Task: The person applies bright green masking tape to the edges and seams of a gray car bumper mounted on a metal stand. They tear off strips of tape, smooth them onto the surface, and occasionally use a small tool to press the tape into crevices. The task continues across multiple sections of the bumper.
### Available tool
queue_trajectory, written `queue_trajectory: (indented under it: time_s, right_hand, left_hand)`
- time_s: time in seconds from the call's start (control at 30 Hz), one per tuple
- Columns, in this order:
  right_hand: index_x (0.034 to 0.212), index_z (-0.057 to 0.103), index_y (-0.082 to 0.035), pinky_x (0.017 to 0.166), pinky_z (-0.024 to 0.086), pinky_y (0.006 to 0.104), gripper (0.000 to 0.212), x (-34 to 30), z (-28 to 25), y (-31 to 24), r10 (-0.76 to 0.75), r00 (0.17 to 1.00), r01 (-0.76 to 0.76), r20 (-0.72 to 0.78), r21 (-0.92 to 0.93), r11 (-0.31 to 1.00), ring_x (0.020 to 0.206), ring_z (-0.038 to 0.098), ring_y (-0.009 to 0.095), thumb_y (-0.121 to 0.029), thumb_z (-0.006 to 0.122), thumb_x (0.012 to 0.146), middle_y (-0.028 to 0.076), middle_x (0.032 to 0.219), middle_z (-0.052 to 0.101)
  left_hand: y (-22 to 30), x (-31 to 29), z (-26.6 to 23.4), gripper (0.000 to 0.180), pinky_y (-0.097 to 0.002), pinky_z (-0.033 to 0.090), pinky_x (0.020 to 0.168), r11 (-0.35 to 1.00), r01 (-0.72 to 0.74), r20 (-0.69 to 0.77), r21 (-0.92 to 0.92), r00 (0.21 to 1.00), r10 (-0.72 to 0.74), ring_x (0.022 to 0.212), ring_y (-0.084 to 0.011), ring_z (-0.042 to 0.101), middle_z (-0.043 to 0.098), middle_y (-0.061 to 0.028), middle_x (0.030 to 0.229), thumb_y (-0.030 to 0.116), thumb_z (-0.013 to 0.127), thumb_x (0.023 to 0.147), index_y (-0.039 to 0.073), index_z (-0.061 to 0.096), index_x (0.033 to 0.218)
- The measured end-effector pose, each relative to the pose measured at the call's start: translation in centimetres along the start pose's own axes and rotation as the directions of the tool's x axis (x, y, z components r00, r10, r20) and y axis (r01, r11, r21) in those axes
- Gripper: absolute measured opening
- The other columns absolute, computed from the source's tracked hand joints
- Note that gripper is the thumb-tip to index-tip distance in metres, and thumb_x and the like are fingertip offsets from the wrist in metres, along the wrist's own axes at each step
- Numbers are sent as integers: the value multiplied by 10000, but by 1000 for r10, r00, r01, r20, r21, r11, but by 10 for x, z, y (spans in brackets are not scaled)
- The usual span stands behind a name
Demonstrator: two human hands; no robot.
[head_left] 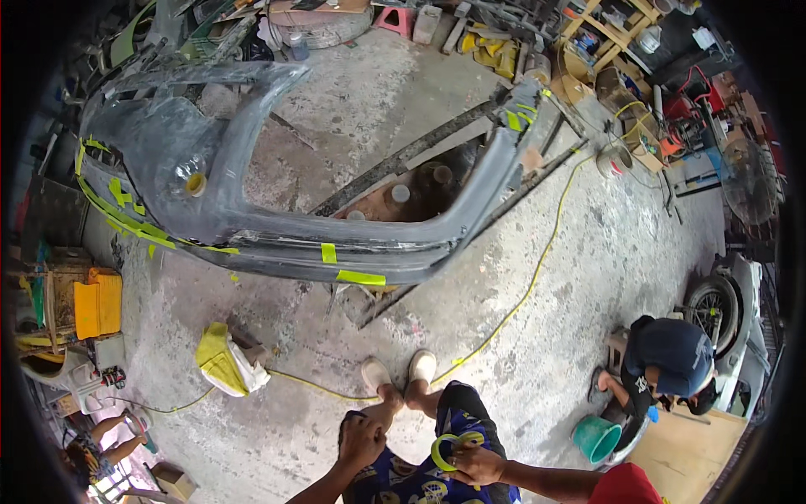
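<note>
My right hand [477, 464] grips a roll of yellow-green masking tape [442, 452] above my thigh. My left hand [361, 441] is by my other knee, its fingers curled together; anything within them is hidden. In front of me a large grey car body panel [336, 227], with a wide curved opening, rests on a dark metal stand [390, 165]. Strips of yellow-green tape [361, 277] stick to its near edge, its left curve and its far right end. A clear plastic container with a yellowish middle [195, 183] sits on its left part.
A yellow hose [537, 281] crosses the concrete floor past my feet. A yellow and white sack [228, 361] lies to the left. One person [672, 357] bends over at the right near a green bucket [596, 438]; another person [96, 454] is at lower left. Clutter lines the walls.
</note>
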State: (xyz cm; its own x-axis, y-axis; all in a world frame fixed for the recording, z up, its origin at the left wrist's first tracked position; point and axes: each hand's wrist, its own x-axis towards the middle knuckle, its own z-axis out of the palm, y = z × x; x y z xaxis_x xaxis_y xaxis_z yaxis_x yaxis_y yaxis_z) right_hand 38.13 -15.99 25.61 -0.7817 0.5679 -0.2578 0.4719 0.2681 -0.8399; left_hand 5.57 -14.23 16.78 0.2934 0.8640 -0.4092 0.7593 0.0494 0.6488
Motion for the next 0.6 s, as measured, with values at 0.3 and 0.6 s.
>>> queue_trajectory:
  time_s: [0.3, 0.6]
  right_hand:
    - [880, 637, 14, 704, 475, 512, 197, -7, -79, -66, 382, 789, -305, -480, 233, 923, 772, 588, 430, -158, 717, 936, 216, 787, 579]
    - [850, 599, 3, 775, 474, 492, 229, 38, -186, -8, 171, 783, -12, -598, 261, 965, 814, 578, 413, -144, 766, 903, 174, 804, 630]
  left_hand:
    - [106, -2, -18, 181, -378, 557, 795, 862, 107, -125, -496, 973, -193, 910, -333, 722, 715, -192, 943, 113, 710, 950, 0, 674, 1086]
    - [286, 128, -157, 197, -314, 562, 835, 807, -281, -262, -520, 951, 163, 1022, -229, 698, 700, -130, 1132, -77, 667, 928, 14, 664, 1103]
